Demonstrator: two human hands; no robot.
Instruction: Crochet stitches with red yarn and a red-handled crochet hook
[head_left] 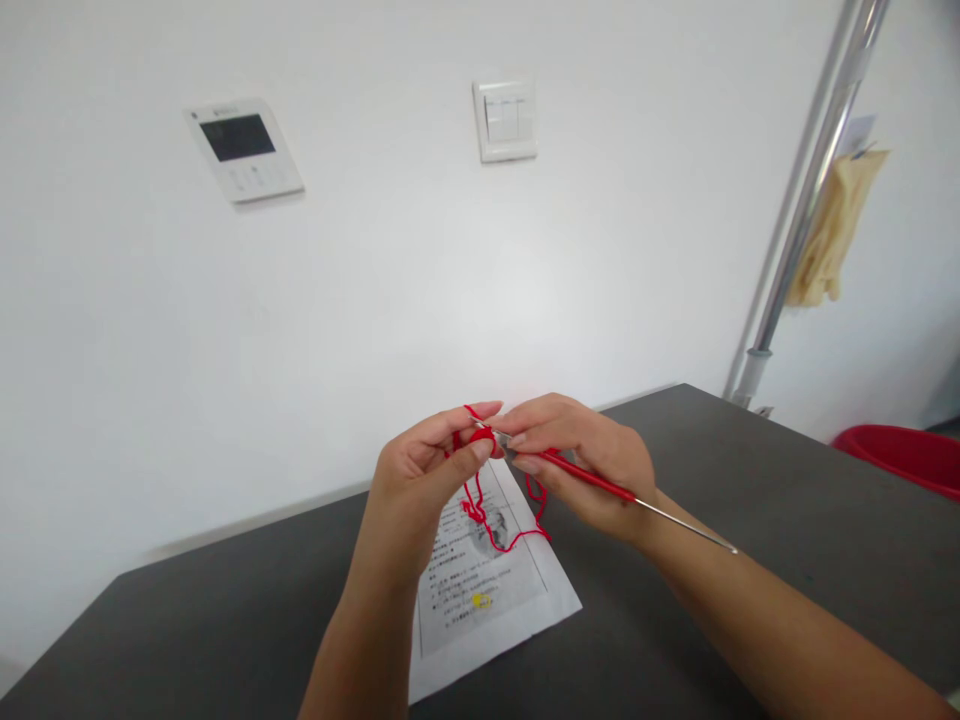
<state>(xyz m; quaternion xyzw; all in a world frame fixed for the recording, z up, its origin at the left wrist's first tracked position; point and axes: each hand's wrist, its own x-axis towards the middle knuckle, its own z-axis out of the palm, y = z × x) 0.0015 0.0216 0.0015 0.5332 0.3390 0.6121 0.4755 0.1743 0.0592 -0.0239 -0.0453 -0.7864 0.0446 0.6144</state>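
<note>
My left hand pinches a small piece of red crochet work between thumb and fingers, with red yarn looped over the index finger. In my right hand is a crochet hook with a red grip and metal ends, held like a pen. Its front tip reaches the crochet work, while the back end points down to the right. Loose yarn hangs below both hands, over a printed sheet of paper. My fingers partly hide the stitches.
The dark table meets a white wall bearing a control panel and a light switch. To the right stand a metal pole, hanging yellowish gloves and a red chair.
</note>
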